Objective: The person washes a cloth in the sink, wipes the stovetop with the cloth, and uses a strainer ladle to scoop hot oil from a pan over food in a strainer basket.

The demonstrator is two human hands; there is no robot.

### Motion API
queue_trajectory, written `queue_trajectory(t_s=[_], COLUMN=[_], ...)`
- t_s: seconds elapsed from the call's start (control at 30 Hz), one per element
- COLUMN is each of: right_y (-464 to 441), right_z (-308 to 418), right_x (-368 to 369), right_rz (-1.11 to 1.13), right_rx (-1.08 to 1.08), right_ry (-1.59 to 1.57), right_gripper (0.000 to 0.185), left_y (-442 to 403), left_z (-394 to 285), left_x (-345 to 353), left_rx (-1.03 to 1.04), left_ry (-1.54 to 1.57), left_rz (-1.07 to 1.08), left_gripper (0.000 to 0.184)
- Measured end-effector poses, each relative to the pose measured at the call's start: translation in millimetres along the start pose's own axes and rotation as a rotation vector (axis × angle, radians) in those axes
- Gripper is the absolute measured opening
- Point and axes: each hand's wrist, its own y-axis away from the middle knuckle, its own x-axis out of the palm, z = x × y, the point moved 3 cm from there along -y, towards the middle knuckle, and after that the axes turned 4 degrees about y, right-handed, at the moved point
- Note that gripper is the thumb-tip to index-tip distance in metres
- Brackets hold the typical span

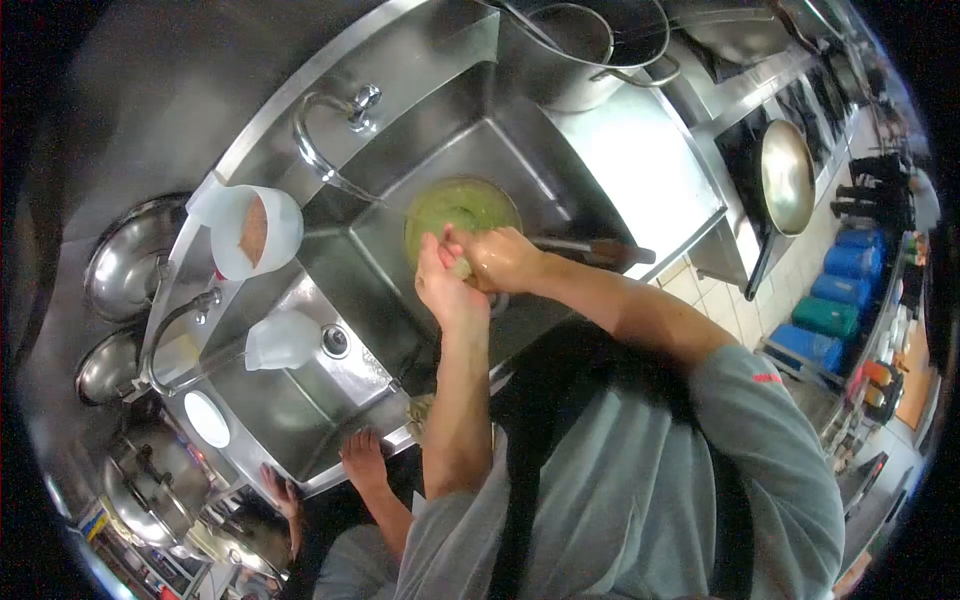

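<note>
My left hand (pixel 450 285) and my right hand (pixel 507 262) are together over a round vessel of green liquid (pixel 450 203) in the large sink basin. The fingers of my left hand curl around a small pale piece (pixel 460 268), too small to name. My right hand looks wet, its fingers bent and pressed against my left. What it grips, if anything, is hidden. A long handle with a brown end (pixel 610 251) sticks out beside the vessel, under my right wrist. Toward the vessel runs a thin stream from the faucet (pixel 312 150).
A white container with brown contents (pixel 285 235) stands on the sink divider. In the smaller basin lies a translucent container (pixel 282 340) under a second faucet (pixel 155 345). Another person's hand (pixel 363 460) rests at the sink edge. A large pot (pixel 570 85) and frying pan (pixel 787 175) are to the right.
</note>
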Motion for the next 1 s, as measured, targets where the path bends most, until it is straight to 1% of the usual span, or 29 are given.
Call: queue_trajectory(t_s=[0.03, 0.1, 0.17, 0.2, 0.23, 0.27, 0.33, 0.37, 0.43, 0.47, 0.5, 0.53, 0.57, 0.6, 0.63, 0.67, 0.7, 0.77, 0.8, 0.87, 0.9, 0.97, 1.0], right_y=[0, 1, 4, 5, 6, 6, 9, 13, 22, 27, 31, 37, 43, 49, 56, 61, 65, 70, 69, 66, 64, 64, 64], right_z=[1, 4, 4, 3, 3, 2, -2, -7, -21, -31, -45, -62, -75, -78, -79, -78, -76, -70, -70, -71, -69, -65, -63], right_x=[-1, -4, -8, -11, -14, -14, -15, -15, -21, -25, -28, -29, -27, -30, -35, -38, -37, -34, -32, -31, -32, -38, -40], right_rz=[-0.01, -0.023, -0.034, -0.06, -0.086, -0.087, -0.209, -0.2, -0.26, -0.217, -0.21, -0.223, -0.237, -0.234, -0.261, -0.288, -0.287, -0.313, -0.26, -0.248, -0.233, -0.213, -0.191], right_rx=[-0.014, -0.02, -0.021, -0.036, -0.054, -0.062, -0.062, -0.069, -0.109, -0.016, -0.018, 0.1, 0.217, 0.217, 0.244, 0.27, 0.27, 0.202, 0.216, 0.199, 0.179, 0.203, 0.228], right_ry=[0.026, 0.027, 0.03, 0.045, 0.06, 0.059, 0.063, 0.061, 0.125, 0.132, 0.134, 0.095, 0.056, 0.054, 0.0, -0.053, -0.05, -0.102, -0.101, -0.115, -0.129, -0.148, -0.168], right_gripper=[0.074, 0.073, 0.071, 0.067, 0.063, 0.063, 0.048, 0.048, 0.039, 0.038, 0.038, 0.038, 0.037, 0.037, 0.037, 0.038, 0.038, 0.037, 0.036, 0.036, 0.037, 0.036, 0.036], left_y=[-2, -1, 6, 5, 3, 0, 6, 9, 18, 18, 12, 2, -7, -8, -9, -23, -34, -51, -60, -73, -71, -65, -71], left_z=[3, 2, 0, 1, 4, 5, 2, 0, -13, -19, -24, -32, -41, -57, -72, -78, -87, -100, -98, -94, -92, -81, -73], left_x=[-3, -4, 2, 2, 1, 0, 7, 8, 5, 2, -8, -16, -22, -14, -4, -10, -8, 9, 15, 30, 34, 40, 33], left_rx=[-0.007, -0.011, -0.056, -0.053, -0.094, -0.135, -0.136, -0.147, -0.157, -0.171, -0.189, -0.159, -0.128, -0.043, 0.041, 0.151, 0.15, 0.212, 0.212, 0.303, 0.304, 0.163, 0.138], left_ry=[0.005, 0.006, 0.047, 0.047, 0.129, 0.212, 0.24, 0.267, 0.274, 0.276, 0.131, 0.058, -0.017, -0.075, -0.131, -0.174, -0.171, -0.354, -0.354, -0.538, -0.538, -0.51, -0.527], left_rz=[0.012, 0.027, -0.035, -0.034, -0.03, -0.028, -0.031, -0.036, -0.055, -0.058, -0.154, -0.108, -0.061, -0.057, -0.05, 0.024, 0.024, 0.218, 0.218, 0.343, 0.345, 0.39, 0.362], left_gripper=[0.034, 0.032, 0.033, 0.033, 0.035, 0.037, 0.038, 0.04, 0.04, 0.04, 0.036, 0.034, 0.039, 0.043, 0.051, 0.05, 0.05, 0.047, 0.047, 0.041, 0.041, 0.031, 0.024])
